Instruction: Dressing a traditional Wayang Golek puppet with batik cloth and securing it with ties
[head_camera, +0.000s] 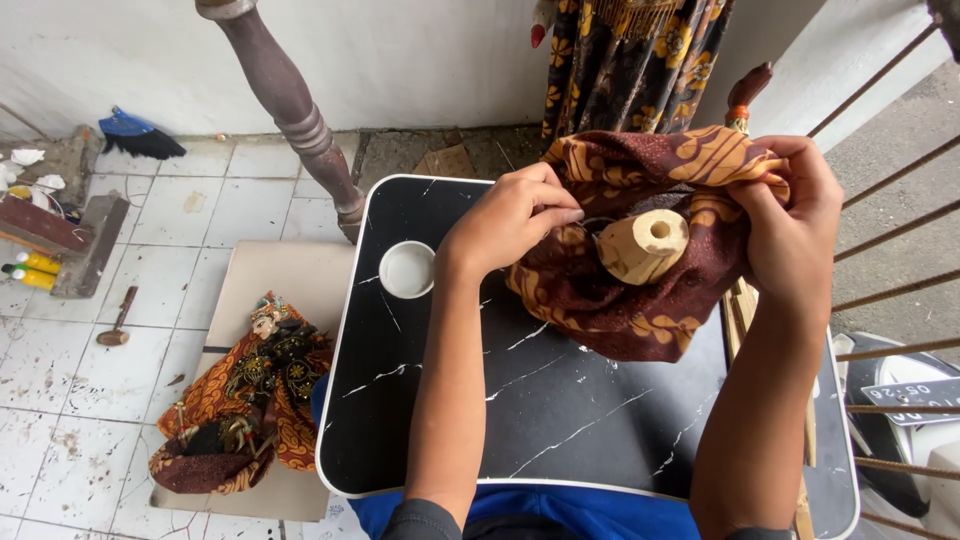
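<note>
Batik cloth (640, 300), brown with orange-gold motifs, bunched around a pale wooden piece (643, 245); sits in the upper right of the frame, over the far right part of the black marble-patterned surface (520, 410). Wooden piece: short, stubby, its long axis running lower left to upper right, the holed round end facing up towards the camera; its lower part is hidden in the folds. Left hand (510, 215): fingers pinching the cloth's left edge. Right hand (795, 215): clenched on the gathered upper right fold. White round cup (407, 269): on the surface, just left of the left hand. Dressed puppet (245, 395): lying on a board at lower left; details hard to make out.
</note>
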